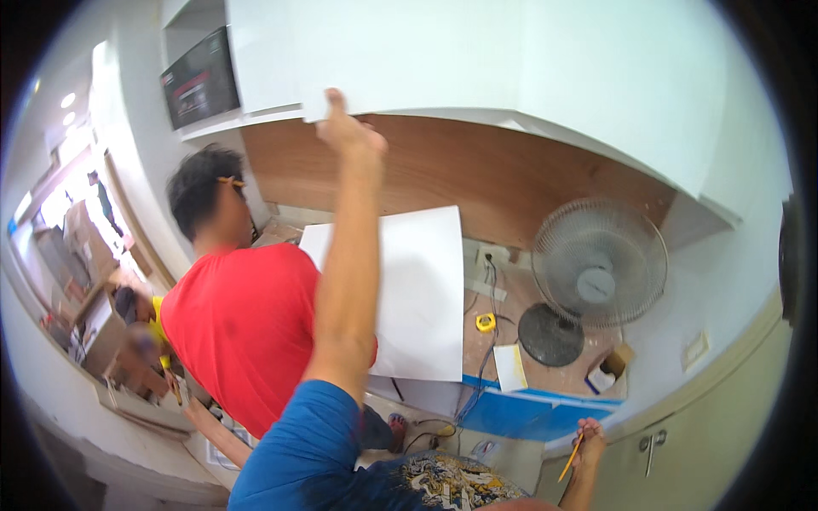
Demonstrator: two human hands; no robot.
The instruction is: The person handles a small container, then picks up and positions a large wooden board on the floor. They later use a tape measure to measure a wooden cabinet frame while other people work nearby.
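My left hand (349,132) is raised on a stretched arm to the lower edge of a white cabinet door (375,55). Its thumb lies against the front face and the fingers curl beneath the edge. Low at the right, my right hand (590,440) is closed around a yellow-orange pencil (570,458), which points downward. A person in a red shirt (243,332) stands just left of my raised arm, with a pencil tucked by the ear. Past that arm, a large white panel (417,298) rests on the counter.
A standing fan (599,262) occupies the counter's right side. Around it lie a yellow tape measure (486,322), a white card (510,367), cables and a small open box (608,370). A black box (201,81) sits on the upper shelf. Another person in yellow (158,319) is farther left.
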